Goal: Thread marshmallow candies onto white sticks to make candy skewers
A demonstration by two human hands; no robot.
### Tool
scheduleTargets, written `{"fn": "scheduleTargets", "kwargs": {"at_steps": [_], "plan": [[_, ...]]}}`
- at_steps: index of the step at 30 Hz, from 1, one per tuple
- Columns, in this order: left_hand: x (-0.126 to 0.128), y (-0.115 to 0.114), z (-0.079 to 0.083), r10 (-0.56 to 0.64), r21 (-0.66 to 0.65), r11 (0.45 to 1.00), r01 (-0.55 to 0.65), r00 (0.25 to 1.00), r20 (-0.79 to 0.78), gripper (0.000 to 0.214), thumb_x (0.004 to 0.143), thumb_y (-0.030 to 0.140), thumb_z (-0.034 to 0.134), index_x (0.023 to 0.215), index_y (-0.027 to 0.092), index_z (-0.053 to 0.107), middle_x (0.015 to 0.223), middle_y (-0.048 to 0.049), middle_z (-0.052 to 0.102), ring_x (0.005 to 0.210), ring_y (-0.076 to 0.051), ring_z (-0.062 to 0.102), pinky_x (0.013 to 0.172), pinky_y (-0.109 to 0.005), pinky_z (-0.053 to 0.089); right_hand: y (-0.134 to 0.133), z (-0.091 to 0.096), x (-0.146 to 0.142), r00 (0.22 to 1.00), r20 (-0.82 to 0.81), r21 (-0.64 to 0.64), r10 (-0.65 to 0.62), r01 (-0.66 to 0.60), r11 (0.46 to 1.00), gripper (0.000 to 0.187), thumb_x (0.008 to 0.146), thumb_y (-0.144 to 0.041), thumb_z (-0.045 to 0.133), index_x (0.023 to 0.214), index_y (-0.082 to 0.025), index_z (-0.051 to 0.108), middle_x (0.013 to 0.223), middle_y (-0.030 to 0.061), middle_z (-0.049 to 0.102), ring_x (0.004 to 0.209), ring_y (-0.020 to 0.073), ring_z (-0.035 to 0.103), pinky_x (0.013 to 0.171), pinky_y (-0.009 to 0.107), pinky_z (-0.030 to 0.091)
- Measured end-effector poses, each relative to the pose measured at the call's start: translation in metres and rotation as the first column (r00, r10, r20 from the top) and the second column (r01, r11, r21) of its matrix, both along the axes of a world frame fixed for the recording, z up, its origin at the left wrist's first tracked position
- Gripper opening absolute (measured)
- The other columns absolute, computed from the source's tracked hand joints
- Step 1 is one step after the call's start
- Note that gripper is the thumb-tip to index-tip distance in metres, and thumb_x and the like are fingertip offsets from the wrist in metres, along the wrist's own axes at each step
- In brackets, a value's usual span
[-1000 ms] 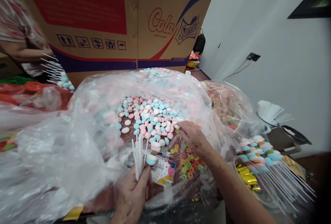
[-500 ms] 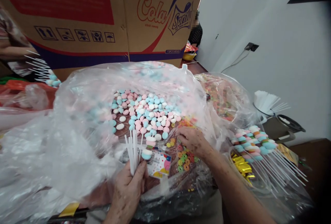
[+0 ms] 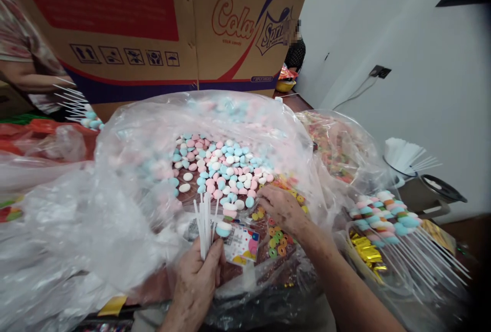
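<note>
My left hand [image 3: 199, 273] is closed round a bundle of white sticks [image 3: 204, 222], which stand upright from the fist. Beside the thumb is a blue-and-white marshmallow [image 3: 223, 228], next to the bundle. Further candies are stacked just above it, close to a thin stick. My right hand [image 3: 284, 210] is low over the candy, its fingers bent together; what they hold, if anything, is hidden. Near its fingertips lie loose pink, white and blue marshmallows [image 3: 230, 166]. Fruit-coloured gummy rings [image 3: 278, 240] are under and beside the wrist. A printed card [image 3: 245, 245] lies between my hands.
A large cardboard box [image 3: 146, 15] stands behind the clear plastic bag [image 3: 126, 132]. On the right are finished candy skewers [image 3: 387, 214], gold ties [image 3: 366, 250], a container of white sticks [image 3: 404, 155] and a dark kettle [image 3: 433, 189]. Other people are partly visible beyond the box.
The whole view has shifted slightly, so things appear further right. My right hand has moved a little left relative to the candies. My left hand keeps its hold on the sticks.
</note>
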State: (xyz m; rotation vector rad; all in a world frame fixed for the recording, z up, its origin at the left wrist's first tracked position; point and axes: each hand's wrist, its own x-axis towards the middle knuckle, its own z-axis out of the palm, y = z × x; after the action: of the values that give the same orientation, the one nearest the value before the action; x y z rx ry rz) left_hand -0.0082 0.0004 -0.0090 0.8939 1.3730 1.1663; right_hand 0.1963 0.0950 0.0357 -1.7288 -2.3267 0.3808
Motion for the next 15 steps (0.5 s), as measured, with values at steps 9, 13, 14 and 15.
{"fn": "scheduleTargets", "kwargs": {"at_steps": [9,13,14,15], "plan": [[-0.001,-0.001,0.000,-0.003,-0.016,1.000,0.003,1.000,-0.018,0.034,0.079,0.051,0.065,0.065,0.020,0.059,0.031,0.0098,0.041,0.031,-0.009,0.031,0.035,-0.018,0.020,-0.011,-0.004,0.034,0.990,0.139,0.034,0.028,-0.033,0.999,0.014,0.089,-0.015,0.051,0.081,-0.019,0.062,0.083,0.0028,0.062,0.076,0.0169,0.056,0.069,0.027,0.038],[-0.003,0.000,-0.008,-0.027,-0.021,0.999,0.026,0.999,-0.039,0.040,0.079,0.057,0.064,0.063,0.020,0.058,0.032,0.0091,0.042,0.031,-0.008,0.031,0.033,-0.018,0.019,-0.015,-0.013,0.029,0.965,0.263,0.057,0.004,-0.020,0.998,0.016,0.090,-0.013,0.052,0.086,-0.020,0.065,0.094,0.0054,0.063,0.081,0.0177,0.058,0.068,0.027,0.039],[-0.003,0.000,-0.009,-0.034,-0.009,0.999,0.034,0.999,-0.041,0.041,0.079,0.057,0.063,0.062,0.020,0.058,0.032,0.0088,0.042,0.031,-0.008,0.031,0.033,-0.018,0.019,-0.015,-0.014,0.027,0.957,0.289,0.074,0.002,-0.024,0.997,0.017,0.089,-0.011,0.052,0.087,-0.020,0.065,0.096,0.0062,0.063,0.082,0.0181,0.058,0.068,0.027,0.039],[-0.003,0.000,-0.008,-0.038,0.004,0.999,0.038,0.998,-0.041,0.041,0.080,0.055,0.063,0.062,0.020,0.058,0.032,0.0086,0.042,0.031,-0.008,0.031,0.034,-0.018,0.020,-0.015,-0.014,0.026,0.952,0.307,0.090,0.003,-0.032,0.995,0.017,0.089,-0.009,0.052,0.087,-0.019,0.065,0.097,0.0068,0.063,0.083,0.0186,0.058,0.068,0.027,0.040]]}}
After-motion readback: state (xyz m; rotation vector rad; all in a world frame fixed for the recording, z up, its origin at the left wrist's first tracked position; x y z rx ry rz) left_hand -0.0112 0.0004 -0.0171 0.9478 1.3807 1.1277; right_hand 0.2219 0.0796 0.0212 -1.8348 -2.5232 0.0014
